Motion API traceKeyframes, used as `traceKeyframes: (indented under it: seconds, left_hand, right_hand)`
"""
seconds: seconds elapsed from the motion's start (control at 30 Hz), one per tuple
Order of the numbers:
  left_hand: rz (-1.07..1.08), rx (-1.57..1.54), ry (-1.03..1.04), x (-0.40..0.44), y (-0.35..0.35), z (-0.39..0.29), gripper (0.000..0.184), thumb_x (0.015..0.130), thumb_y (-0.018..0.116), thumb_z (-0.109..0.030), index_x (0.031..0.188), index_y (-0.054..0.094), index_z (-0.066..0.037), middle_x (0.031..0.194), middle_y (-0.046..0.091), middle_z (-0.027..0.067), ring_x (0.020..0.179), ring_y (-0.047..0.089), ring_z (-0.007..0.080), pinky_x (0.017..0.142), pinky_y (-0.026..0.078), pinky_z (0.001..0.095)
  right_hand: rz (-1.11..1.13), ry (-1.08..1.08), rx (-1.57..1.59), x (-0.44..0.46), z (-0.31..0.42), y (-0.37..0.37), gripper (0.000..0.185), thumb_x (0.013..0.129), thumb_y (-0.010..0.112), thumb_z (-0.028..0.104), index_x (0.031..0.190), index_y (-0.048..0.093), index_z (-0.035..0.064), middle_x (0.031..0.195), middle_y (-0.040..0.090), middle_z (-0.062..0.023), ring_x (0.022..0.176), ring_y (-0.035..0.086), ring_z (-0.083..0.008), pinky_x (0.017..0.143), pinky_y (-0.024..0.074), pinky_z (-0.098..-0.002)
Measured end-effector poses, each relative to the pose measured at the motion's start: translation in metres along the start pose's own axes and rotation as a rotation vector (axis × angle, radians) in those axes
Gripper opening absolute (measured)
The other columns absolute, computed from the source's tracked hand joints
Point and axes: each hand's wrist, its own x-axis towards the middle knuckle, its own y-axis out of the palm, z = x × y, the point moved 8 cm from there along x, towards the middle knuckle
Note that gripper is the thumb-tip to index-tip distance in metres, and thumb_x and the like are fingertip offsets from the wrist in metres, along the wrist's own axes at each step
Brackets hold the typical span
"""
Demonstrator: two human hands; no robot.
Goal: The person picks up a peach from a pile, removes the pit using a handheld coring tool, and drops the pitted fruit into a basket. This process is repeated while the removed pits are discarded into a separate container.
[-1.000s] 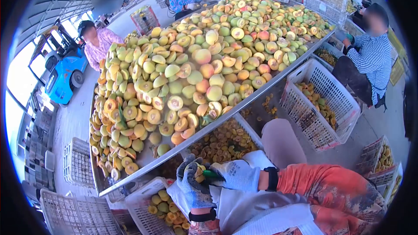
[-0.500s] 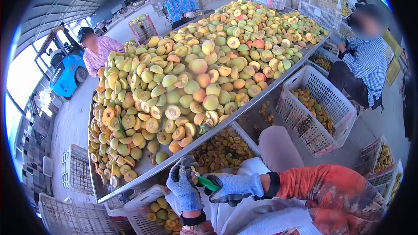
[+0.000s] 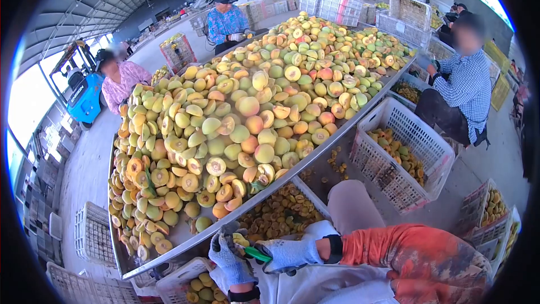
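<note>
My left hand (image 3: 229, 256), in a grey-blue glove with dark fingertips, is closed around a yellow peach piece (image 3: 241, 240) just below the metal table edge. My right hand (image 3: 292, 253), gloved alike, grips a green-handled tool (image 3: 257, 254). The tool's front end meets the fruit at my left fingers, and its tip is hidden there. Beyond my hands, a big heap of peaches (image 3: 247, 107), many cut in halves, covers the metal table (image 3: 185, 250). Right under the table edge sits a crate of small brownish-yellow pieces (image 3: 281, 211).
A white crate (image 3: 197, 287) of peach halves stands below my left hand. Another white crate (image 3: 402, 152) with cut fruit is at right. People sit around the table: one at right (image 3: 461, 84), one at back (image 3: 225, 19), one at left (image 3: 124, 79). A blue forklift (image 3: 84, 95) stands behind.
The view has shifted slightly, so the heap and crates sit a little lower and further left. Both hands stay together at the fruit, still holding the peach piece and the green-handled tool.
</note>
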Motion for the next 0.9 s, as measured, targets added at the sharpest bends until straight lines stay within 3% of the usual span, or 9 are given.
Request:
traceKeyframes:
  seconds: [0.2, 0.33, 0.4, 0.47, 0.53, 0.63, 0.7, 0.8, 0.9]
  left_hand:
    - [-0.139, 0.076, 0.365, 0.004, 0.009, -0.021, 0.026, 0.087, 0.055, -0.017, 0.1, 0.06, 0.005, 0.084, 0.063, 0.0137, 0.062, 0.061, 0.0177, 0.048, 0.048, 0.0236]
    - [-0.195, -0.035, 0.045, 0.014, 0.007, 0.009, 0.027, 0.088, 0.052, -0.02, 0.097, 0.059, 0.004, 0.084, 0.061, 0.0113, 0.066, 0.06, 0.0184, 0.052, 0.049, 0.0254]
    - [-0.276, -0.368, -0.134, 0.011, 0.019, 0.022, 0.028, 0.088, 0.051, -0.022, 0.098, 0.056, 0.003, 0.083, 0.059, 0.011, 0.067, 0.059, 0.0183, 0.055, 0.049, 0.0262]
    - [-0.215, -0.271, -0.099, 0.01, 0.018, 0.018, 0.033, 0.088, 0.051, -0.026, 0.102, 0.054, 0.003, 0.083, 0.057, 0.0104, 0.065, 0.057, 0.0178, 0.055, 0.049, 0.0264]
    - [-0.302, 0.277, 0.588, 0.0, 0.017, -0.008, 0.039, 0.087, 0.052, -0.034, 0.101, 0.054, 0.003, 0.08, 0.059, 0.012, 0.06, 0.056, 0.018, 0.052, 0.048, 0.0272]
    - [-0.185, 0.141, 0.435, -0.004, 0.027, -0.044, 0.037, 0.083, 0.053, -0.036, 0.094, 0.054, -0.001, 0.079, 0.059, 0.0098, 0.07, 0.058, 0.0236, 0.065, 0.048, 0.0348]
    - [0.041, -0.325, -0.096, 0.007, 0.037, -0.011, 0.035, 0.082, 0.062, -0.026, 0.103, 0.056, 0.001, 0.074, 0.057, 0.0071, 0.058, 0.054, 0.0178, 0.052, 0.049, 0.0312]
    - [-0.088, -0.268, -0.331, 0.006, 0.048, -0.007, 0.029, 0.085, 0.056, -0.023, 0.099, 0.057, 0.002, 0.072, 0.055, 0.0069, 0.057, 0.051, 0.0143, 0.049, 0.044, 0.0235]
    - [-0.03, -0.26, -0.243, 0.015, 0.046, 0.003, 0.029, 0.088, 0.05, -0.023, 0.095, 0.058, 0.004, 0.071, 0.055, 0.0062, 0.056, 0.051, 0.0128, 0.048, 0.043, 0.0219]
  right_hand:
    - [0.17, -0.027, 0.487, 0.016, -0.022, 0.012, 0.01, 0.075, 0.058, 0.016, 0.073, 0.049, 0.0117, 0.05, 0.043, 0.0022, 0.036, 0.035, -0.0069, 0.033, 0.0243, -0.0224]
    - [0.142, 0.136, 0.219, 0.017, -0.025, -0.003, 0.009, 0.078, 0.058, 0.017, 0.08, 0.053, 0.0101, 0.058, 0.049, -0.0008, 0.044, 0.043, -0.0108, 0.039, 0.0334, -0.0253]
    - [-0.174, -0.5, -0.277, 0.014, 0.029, -0.025, 0.017, 0.078, 0.058, 0.018, 0.092, 0.056, 0.0079, 0.07, 0.054, -0.0048, 0.058, 0.05, -0.016, 0.052, 0.0419, -0.0296]
    - [0.044, -0.114, -0.061, 0.008, 0.02, -0.019, 0.027, 0.078, 0.054, 0.013, 0.105, 0.054, 0.0087, 0.073, 0.054, -0.0063, 0.065, 0.054, -0.0166, 0.059, 0.0445, -0.0294]
    - [0.148, 0.082, 0.228, 0.023, -0.03, -0.007, 0.028, 0.076, 0.055, 0.011, 0.104, 0.054, 0.0107, 0.064, 0.05, -0.0037, 0.056, 0.05, -0.0118, 0.051, 0.0412, -0.0254]
    - [0.144, 0.105, 0.277, 0.012, -0.025, -0.014, 0.026, 0.076, 0.057, 0.012, 0.102, 0.054, 0.0109, 0.062, 0.048, -0.0021, 0.052, 0.047, -0.0104, 0.047, 0.0388, -0.0245]
    - [0.164, 0.134, 0.323, 0.003, -0.019, -0.015, 0.024, 0.076, 0.06, 0.014, 0.099, 0.055, 0.011, 0.059, 0.046, -0.0005, 0.048, 0.044, -0.0089, 0.043, 0.0363, -0.0236]
    - [0.15, 0.087, 0.208, 0.006, -0.01, -0.026, 0.021, 0.069, 0.062, 0.014, 0.089, 0.057, 0.0094, 0.061, 0.051, -0.0015, 0.05, 0.047, -0.0111, 0.045, 0.0384, -0.0267]
    - [0.089, -0.016, 0.071, 0.016, -0.005, -0.036, 0.016, 0.065, 0.063, 0.013, 0.08, 0.059, 0.0087, 0.062, 0.055, -0.0019, 0.053, 0.05, -0.0126, 0.048, 0.0403, -0.0291]
